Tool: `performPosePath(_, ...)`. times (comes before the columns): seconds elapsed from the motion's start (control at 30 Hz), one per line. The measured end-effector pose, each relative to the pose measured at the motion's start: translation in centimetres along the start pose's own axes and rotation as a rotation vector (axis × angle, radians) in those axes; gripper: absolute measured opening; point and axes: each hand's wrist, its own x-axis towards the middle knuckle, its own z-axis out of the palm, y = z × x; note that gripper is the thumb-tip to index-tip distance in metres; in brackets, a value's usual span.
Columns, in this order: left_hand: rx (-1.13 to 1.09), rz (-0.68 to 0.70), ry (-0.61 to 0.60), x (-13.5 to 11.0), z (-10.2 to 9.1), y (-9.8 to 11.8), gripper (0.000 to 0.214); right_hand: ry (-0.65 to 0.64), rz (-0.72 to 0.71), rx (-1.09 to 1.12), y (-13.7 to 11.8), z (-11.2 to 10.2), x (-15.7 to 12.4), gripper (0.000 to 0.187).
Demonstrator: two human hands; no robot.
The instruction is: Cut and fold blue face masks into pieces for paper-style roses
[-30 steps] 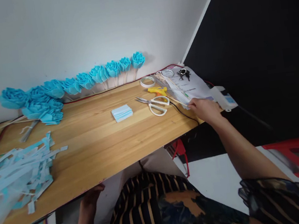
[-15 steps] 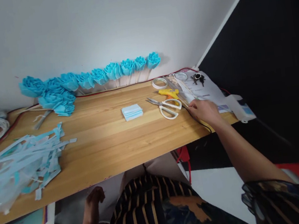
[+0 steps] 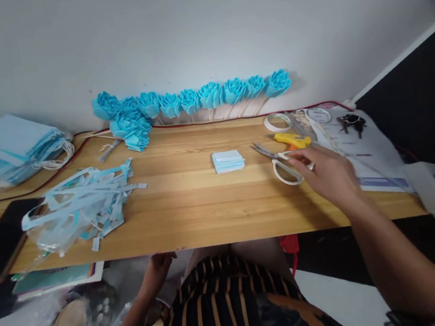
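My right hand point(image 3: 326, 172) is over the white-handled scissors point(image 3: 287, 171), thumb and fingers closed on the handle loops. The scissors lie on the table, blades pointing left. Just behind them is a yellow glue gun point(image 3: 293, 140), partly covered by the hand. To the left of the blades sits a small stack of light-blue cut mask pieces point(image 3: 228, 161). My left hand point(image 3: 161, 265) hangs below the table's front edge near my lap, its fingers loosely curled and partly hidden; nothing shows in it.
Blue handmade flowers point(image 3: 189, 101) on sticks lean along the wall. On the left are a pile of face masks point(image 3: 18, 144), fabric strips point(image 3: 86, 204) and a phone point(image 3: 1, 242). A tape roll point(image 3: 277, 122), keys point(image 3: 352, 123) and a white plastic container point(image 3: 432, 191) are on the right.
My right hand has moved from the cord and sticks beside the glue gun onto the scissors' handles. The view has shifted left, so the phone and mask pile now show.
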Motion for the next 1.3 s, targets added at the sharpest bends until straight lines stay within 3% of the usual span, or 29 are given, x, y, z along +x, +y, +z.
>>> performPosePath(0.13, 0.149, 0.114, -0.115, -1.6, -2.0, 2.3, 0.037, -0.026, -0.15, 0.186, -3.1, 2.0, 2.7, 0.021)
performPosePath(0.23, 0.294, 0.259, -0.318, -4.0, -4.7, 5.8, 0.039, -0.049, -0.203, 0.27, -4.4, 3.7, 4.9, 0.023)
performPosePath(0.27, 0.299, 0.306, -0.336, -4.9, -5.9, 7.4, 0.04, -0.061, -0.21, 0.294, -4.6, 4.2, 5.6, 0.024)
performPosePath(0.37, 0.276, 0.423, -0.185, -7.1, -8.8, 13.3, 0.035, -0.121, -0.193, 0.364, -5.3, 5.4, 7.5, 0.026)
performPosePath(0.43, 0.273, 0.541, -0.085, -7.4, -9.7, 17.6, 0.032, -0.152, -0.177, 0.388, -5.8, 6.0, 8.4, 0.024)
performPosePath(0.53, 0.306, 0.843, -0.026, -5.0, -8.3, 23.7, 0.031, -0.175, -0.175, 0.389, -6.4, 6.6, 9.4, 0.022)
performPosePath(0.67, 0.408, 1.173, 0.024, 1.9, -3.1, 28.6, 0.034, -0.155, -0.155, 0.359, -6.6, 7.3, 10.2, 0.024)
performPosePath(0.77, 0.61, 1.172, 0.02, 6.5, 0.3, 29.4, 0.031, -0.182, -0.15, 0.353, -6.3, 7.7, 10.5, 0.027)
performPosePath(0.87, 0.764, 1.128, 0.009, 8.5, 2.0, 28.7, 0.028, -0.234, -0.2, 0.37, -6.0, 8.1, 10.4, 0.028)
performPosePath(1.1, 0.863, 1.145, 0.006, 7.6, 2.3, 27.2, 0.025, -0.388, -0.279, 0.265, -5.8, 8.7, 10.4, 0.029)
performPosePath(1.3, 0.771, 1.128, -0.028, 7.8, 2.1, 27.1, 0.025, -0.498, -0.141, 0.244, -5.7, 8.6, 10.5, 0.028)
